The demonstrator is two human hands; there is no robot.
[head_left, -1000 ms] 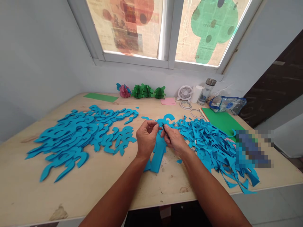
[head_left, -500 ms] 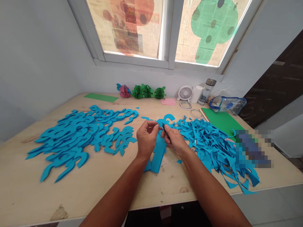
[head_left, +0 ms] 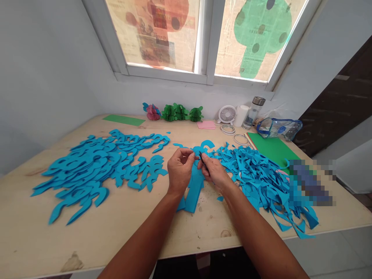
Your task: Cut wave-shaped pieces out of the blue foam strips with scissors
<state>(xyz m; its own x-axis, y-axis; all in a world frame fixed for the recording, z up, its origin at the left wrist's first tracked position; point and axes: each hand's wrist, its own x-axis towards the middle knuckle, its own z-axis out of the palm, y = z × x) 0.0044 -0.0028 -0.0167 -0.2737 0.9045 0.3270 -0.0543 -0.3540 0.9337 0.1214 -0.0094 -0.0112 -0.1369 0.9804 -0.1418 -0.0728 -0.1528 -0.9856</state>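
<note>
My left hand (head_left: 180, 166) is closed in a pinch at the middle of the table, its fingertips gripping a small piece of blue paper that the fingers mostly hide. Close beside it, my right hand (head_left: 214, 169) is wrapped around black scissors (head_left: 204, 162), the tip pointing up toward the left fingertips. Beneath both hands lie blue paper strips (head_left: 194, 195). A curved blue cut-out (head_left: 208, 145) rests just beyond the fingers.
Curvy blue cut-outs (head_left: 95, 166) form a wide pile on the left. Blue paper scraps (head_left: 255, 174) are heaped on the right, near green sheets (head_left: 270, 145). Along the wall stand paper ornaments (head_left: 176, 112), a small fan (head_left: 227, 114), a bottle (head_left: 254, 113) and a clear pouch (head_left: 280, 130).
</note>
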